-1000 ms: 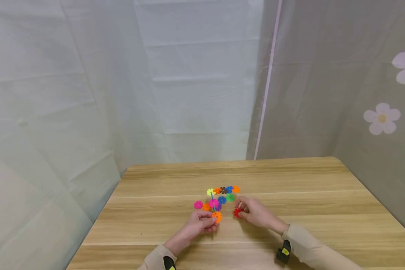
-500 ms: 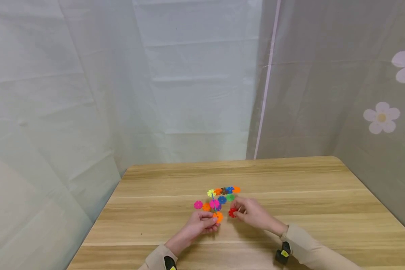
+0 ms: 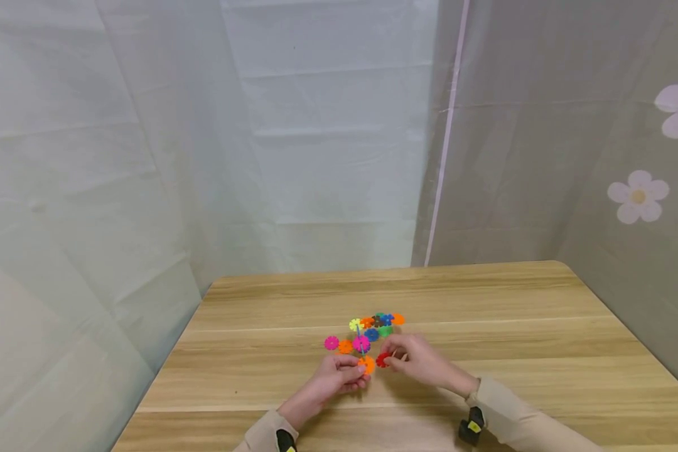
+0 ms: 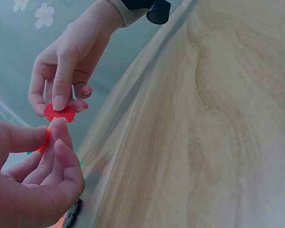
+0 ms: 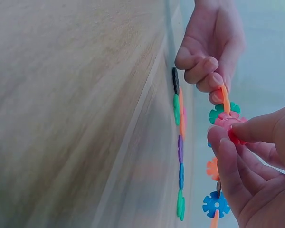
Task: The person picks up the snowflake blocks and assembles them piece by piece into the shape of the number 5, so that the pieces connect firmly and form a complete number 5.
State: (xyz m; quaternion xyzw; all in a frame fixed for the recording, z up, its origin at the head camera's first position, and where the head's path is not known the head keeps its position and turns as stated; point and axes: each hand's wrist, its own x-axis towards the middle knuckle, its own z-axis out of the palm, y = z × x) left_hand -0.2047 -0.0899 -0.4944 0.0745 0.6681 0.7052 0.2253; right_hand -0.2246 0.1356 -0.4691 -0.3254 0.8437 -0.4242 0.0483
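Note:
My left hand pinches an orange notched snowflake disc between thumb and fingers. This disc is the near end of a raised chain of joined discs, with a pink disc and a yellow disc farther along and a blue disc showing in the right wrist view. In my right hand, thumb and fingertips grip a red snowflake disc. In the left wrist view the red disc is right at the left fingertips, close to the orange disc's edge, which the fingers mostly hide.
Under and behind the chain, a row of discs lies on the wooden table, including a pink disc, an orange disc and a blue disc. Pale curtains hang behind the table.
My right hand has brought the red disc leftward, near the orange disc. The left hand and its chain have shifted slightly right, and the chain's far end has turned a little.

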